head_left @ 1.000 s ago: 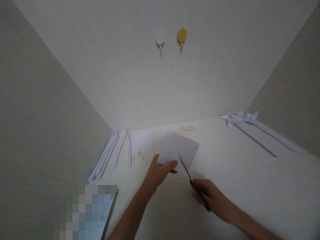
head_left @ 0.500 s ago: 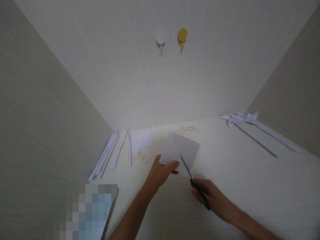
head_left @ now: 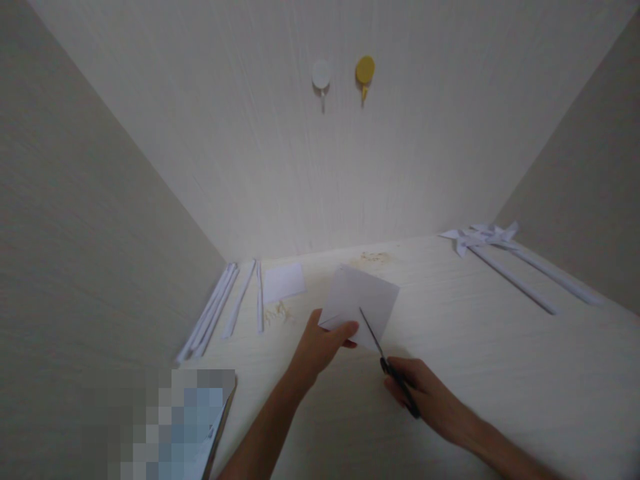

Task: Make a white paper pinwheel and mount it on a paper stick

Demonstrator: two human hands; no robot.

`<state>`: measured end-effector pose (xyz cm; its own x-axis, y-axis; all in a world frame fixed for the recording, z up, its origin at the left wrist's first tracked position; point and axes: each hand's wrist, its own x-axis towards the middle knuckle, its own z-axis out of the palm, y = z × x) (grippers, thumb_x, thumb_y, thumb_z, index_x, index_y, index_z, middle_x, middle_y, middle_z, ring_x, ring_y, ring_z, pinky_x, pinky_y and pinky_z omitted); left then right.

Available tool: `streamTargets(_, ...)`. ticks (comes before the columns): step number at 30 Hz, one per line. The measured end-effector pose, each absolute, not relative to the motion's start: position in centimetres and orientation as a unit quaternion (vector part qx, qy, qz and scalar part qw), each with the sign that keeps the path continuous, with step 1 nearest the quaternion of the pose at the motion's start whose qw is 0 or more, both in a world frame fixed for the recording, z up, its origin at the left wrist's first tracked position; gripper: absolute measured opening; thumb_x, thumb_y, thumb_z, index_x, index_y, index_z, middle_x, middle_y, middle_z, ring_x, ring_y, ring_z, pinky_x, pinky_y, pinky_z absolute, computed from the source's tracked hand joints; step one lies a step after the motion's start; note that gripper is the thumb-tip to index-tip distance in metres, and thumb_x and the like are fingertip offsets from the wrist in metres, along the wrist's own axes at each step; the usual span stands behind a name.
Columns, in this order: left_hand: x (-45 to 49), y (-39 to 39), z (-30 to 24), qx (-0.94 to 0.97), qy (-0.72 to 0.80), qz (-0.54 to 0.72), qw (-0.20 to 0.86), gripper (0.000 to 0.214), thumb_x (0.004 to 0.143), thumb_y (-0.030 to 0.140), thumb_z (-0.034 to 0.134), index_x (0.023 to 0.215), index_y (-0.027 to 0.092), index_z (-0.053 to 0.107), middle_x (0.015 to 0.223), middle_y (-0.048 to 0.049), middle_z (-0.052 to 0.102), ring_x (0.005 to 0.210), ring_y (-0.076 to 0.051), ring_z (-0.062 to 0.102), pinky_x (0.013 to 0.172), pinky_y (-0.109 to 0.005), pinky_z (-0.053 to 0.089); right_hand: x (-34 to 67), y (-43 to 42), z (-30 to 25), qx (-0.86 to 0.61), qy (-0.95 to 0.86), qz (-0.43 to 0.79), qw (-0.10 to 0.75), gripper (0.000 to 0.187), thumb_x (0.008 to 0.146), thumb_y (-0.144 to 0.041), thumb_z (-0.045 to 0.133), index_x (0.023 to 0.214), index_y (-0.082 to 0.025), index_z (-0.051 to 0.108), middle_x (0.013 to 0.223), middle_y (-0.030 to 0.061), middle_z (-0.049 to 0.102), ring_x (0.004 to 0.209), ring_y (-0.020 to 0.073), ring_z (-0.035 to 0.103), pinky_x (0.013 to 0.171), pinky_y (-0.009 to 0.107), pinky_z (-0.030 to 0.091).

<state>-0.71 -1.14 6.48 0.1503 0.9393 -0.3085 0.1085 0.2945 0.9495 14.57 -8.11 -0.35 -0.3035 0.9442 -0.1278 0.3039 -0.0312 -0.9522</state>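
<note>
My left hand point(head_left: 317, 347) pinches the near corner of a white square paper sheet point(head_left: 363, 300) and holds it tilted above the pale table point(head_left: 480, 360). My right hand point(head_left: 427, 397) grips black-handled scissors point(head_left: 387, 367). Their thin blades reach up into the sheet's lower edge, roughly at its middle. Both forearms come in from the bottom edge.
Several rolled white paper sticks point(head_left: 220, 303) and a small white paper piece point(head_left: 283, 281) lie at the back left. Paper pinwheels on sticks point(head_left: 493, 240) lie at the back right. Two wall hooks, white point(head_left: 321, 75) and yellow point(head_left: 365, 70), hang above. A blurred object point(head_left: 190, 420) sits near left.
The scissor blades have crept slightly further into the sheet. Both hands have stayed almost in place.
</note>
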Motion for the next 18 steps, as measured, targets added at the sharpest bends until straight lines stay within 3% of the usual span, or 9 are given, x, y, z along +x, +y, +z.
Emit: streamTargets(18,-0.71,-1.19,6.36,0.480,0.545,0.362,0.585,0.015,0.055,0.017,0.064,0.067,0.010,0.059,0.064,-0.0073,0.065,0.056,-0.016,0.060,0.052,-0.029,0.051,14.57,-8.09,-0.09,-0.503,-0.620,0.517,0.310,0.029,0.079,-0.038,0.040,0.059,-0.017,0.039,0.054,-0.0037,0.034,0.051,0.0089,0.031,0.046,0.022,0.025)
